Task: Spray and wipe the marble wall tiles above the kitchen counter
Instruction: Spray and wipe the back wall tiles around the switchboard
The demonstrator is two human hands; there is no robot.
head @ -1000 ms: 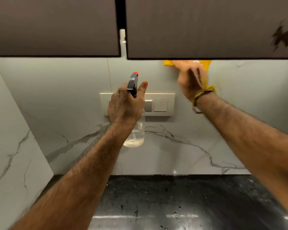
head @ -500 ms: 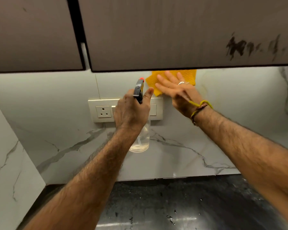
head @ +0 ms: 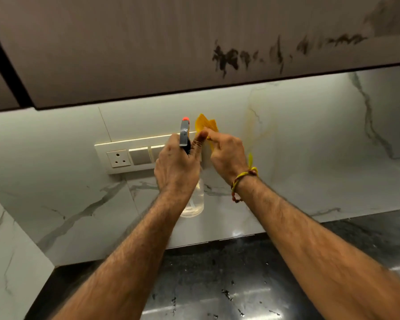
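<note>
A view from the person's head looks down two bare forearms toward a kitchen wall. At far left, a side wall [head: 12, 239] of white marble with grey veins meets the back wall at a corner. The back wall's marble tiles [head: 310, 144] run across the whole width, lit from under dark cabinets [head: 148, 47] that fill the top of the view; the cabinet front on the right carries dark smears. Left of centre, a cream switch plate [head: 129, 155] is set into the tiles, with a three-pin socket at its left end and flat switches beside it.

In the centre, the left hand [head: 176, 165] grips a spray bottle [head: 194, 199] upright in front of the plate's right end. Its fingers are curled round the neck and the thumb lies along the dark trigger head, whose orange nozzle points up toward the tiles. The clear body hangs below the hand.

Just right of it, almost touching the left thumb, the right hand [head: 226, 155] holds a yellow cloth [head: 206, 125], fingers curled and bunched on it, close against the tiles above the plate's right end. The cloth's corner sticks up past the knuckles. A yellow and red thread band [head: 243, 179] circles the right wrist.

Along the bottom lies a black speckled counter [head: 217, 285], shiny with reflected light.
</note>
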